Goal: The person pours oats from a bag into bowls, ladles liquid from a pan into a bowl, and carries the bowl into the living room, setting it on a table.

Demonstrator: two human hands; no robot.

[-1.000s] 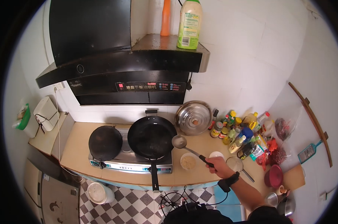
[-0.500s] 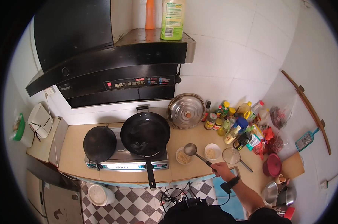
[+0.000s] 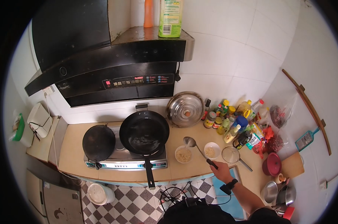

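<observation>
My right hand (image 3: 222,173), with a dark band on its wrist, is closed around the black handle of a metal ladle (image 3: 190,142). The ladle's head hovers over the counter, just above the far rim of a white bowl (image 3: 183,154) holding pale chopped food. Its handle slants down toward me, past the left side of a second white bowl (image 3: 211,150) with similar contents. To the left, a black wok (image 3: 144,130) sits on the gas stove, with some shiny liquid in its bottom. My left hand is out of view.
A wire strainer (image 3: 231,154) lies right of the bowls. A steel lid (image 3: 186,109) leans on the back wall beside several bottles and jars (image 3: 240,123). Another dark pan (image 3: 99,145) covers the left burner. The range hood (image 3: 120,84) hangs above the stove.
The ladle's head has moved slightly up and away from the near bowl, uncovering more of its food. My right hand still holds it. The view has shifted a little.
</observation>
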